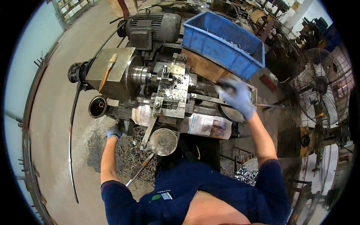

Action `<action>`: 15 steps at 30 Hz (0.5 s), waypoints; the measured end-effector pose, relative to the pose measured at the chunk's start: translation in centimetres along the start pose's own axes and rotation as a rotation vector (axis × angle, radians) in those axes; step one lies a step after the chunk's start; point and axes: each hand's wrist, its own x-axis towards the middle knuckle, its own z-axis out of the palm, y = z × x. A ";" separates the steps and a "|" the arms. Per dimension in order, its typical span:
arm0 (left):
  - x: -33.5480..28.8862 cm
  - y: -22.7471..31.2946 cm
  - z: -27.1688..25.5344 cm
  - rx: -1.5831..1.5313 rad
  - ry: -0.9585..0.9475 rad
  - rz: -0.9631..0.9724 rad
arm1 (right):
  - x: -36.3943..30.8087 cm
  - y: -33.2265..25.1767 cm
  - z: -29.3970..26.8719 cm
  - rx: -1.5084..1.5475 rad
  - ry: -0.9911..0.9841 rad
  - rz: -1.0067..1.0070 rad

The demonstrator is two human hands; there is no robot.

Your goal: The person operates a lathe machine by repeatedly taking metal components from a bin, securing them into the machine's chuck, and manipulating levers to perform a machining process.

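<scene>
A small lathe with a bright chuck (141, 75) and a chip-strewn cross slide (174, 92) stands in front of me. My left hand (114, 131), in a blue-grey glove, is closed at the lathe's lower left, beside a dark metal part; whatever lies in its fingers is hidden. Gloved the same way, my right hand (240, 98) is over the right end of the machine, above a round pan (232, 113). Motion smears its fingers, and a dark patch near them is too blurred to name. A long metal bar (210, 99) runs from the slide toward that hand.
Behind the lathe are a motor (153, 28) and a blue crate (225, 45) of small metal parts. A brush (108, 73) lies on the headstock cover. Metal shavings (137, 161) cover the floor below. A basket of shiny parts (246, 174) and a fan (320, 84) are right.
</scene>
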 end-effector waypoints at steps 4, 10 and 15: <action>-3.0 -1.0 -3.8 -0.160 0.060 0.094 | 8.2 -8.8 6.1 -0.068 -0.176 -0.473; -8.1 -9.9 -9.9 -0.484 0.256 0.120 | 14.4 -10.3 12.8 -0.691 -0.396 -0.439; -14.5 -18.0 -13.6 -0.563 0.683 0.018 | 16.1 -10.0 10.2 -0.063 -0.317 -0.206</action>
